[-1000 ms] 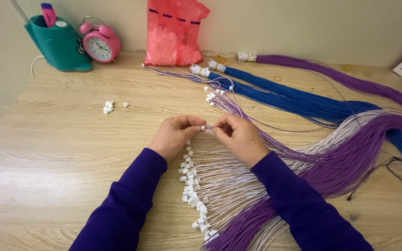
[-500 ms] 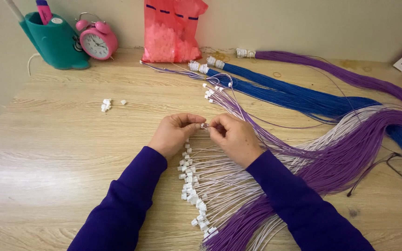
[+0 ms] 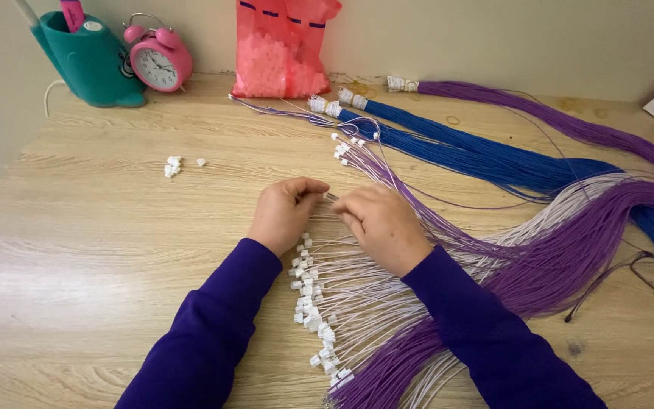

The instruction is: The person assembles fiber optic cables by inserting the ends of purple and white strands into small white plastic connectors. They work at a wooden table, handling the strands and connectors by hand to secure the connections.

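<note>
At worktop (image 3: pixel 100 250) centre, left hand (image 3: pixel 285 212) and right hand (image 3: pixel 380 227) pinch one thin wire (image 3: pixel 332 198) between fingertips; fitting step under way; next needs steady alignment; capped wires (image 3: pixel 319 303) lie below.

Home desk: alarm clock (image 3: pixel 159 60), wire bundles (image 3: pixel 493 155)

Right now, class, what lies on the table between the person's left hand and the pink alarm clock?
In the head view, a few loose white connectors lie on bare wood between the left hand and the pink alarm clock.
</note>
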